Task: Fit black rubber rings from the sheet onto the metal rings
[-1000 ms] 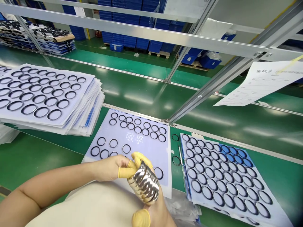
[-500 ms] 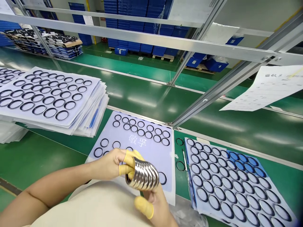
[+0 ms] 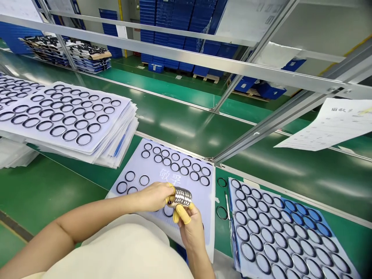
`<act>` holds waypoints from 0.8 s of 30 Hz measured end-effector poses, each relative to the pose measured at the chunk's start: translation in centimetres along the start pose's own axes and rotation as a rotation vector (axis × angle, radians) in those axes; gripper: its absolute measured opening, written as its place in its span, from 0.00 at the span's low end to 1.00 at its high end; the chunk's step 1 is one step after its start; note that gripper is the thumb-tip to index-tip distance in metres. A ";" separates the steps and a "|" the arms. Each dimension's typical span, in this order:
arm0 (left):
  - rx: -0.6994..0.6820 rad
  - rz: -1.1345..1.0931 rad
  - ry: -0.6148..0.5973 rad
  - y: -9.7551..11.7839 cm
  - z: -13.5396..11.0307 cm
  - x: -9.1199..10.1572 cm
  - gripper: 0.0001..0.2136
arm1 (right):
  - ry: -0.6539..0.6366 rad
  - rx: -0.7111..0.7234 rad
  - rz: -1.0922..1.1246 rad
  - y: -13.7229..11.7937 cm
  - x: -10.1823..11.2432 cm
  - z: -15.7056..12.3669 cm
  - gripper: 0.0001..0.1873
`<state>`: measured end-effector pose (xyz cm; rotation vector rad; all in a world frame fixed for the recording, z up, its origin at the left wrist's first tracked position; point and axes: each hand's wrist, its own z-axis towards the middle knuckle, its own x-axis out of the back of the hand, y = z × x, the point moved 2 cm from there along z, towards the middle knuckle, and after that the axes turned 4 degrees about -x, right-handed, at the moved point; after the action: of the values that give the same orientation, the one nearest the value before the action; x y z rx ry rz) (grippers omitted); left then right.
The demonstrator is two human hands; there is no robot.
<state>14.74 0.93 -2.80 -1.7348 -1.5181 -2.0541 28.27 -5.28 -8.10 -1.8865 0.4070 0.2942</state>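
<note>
Head view shows the stack of silver metal rings [image 3: 182, 197] now drawn lower and smaller than a moment ago, clamped together between the left hand [image 3: 155, 196] and right hand [image 3: 190, 228], yellow finger cots [image 3: 181, 214] gripping it just above the lilac printed sheet [image 3: 200, 190]

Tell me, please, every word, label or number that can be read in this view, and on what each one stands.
"敬孚": printed in pale characters on the lavender sheet of ring shapes.
"敬孚" (blurred, probably the same characters): heading of the hanging paper sheet; its lines below are too small to read.
Overhead white sheet: its print is too small to read.
</note>
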 end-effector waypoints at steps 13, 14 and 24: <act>-0.063 -0.189 0.250 -2.3 1.0 -2.8 0.13 | 0.156 -0.019 -0.040 2.5 3.9 2.3 0.22; -0.041 -0.213 0.300 -2.8 1.1 -3.0 0.12 | 0.179 0.001 -0.074 2.7 4.6 2.6 0.22; -0.073 0.086 0.212 -8.6 3.7 -9.7 0.15 | 0.329 0.291 -0.731 6.5 11.4 5.7 0.17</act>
<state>15.95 2.88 -16.06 -1.5169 -1.3013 -2.1939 35.89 -3.49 -20.12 -1.6670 -0.0445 -0.5404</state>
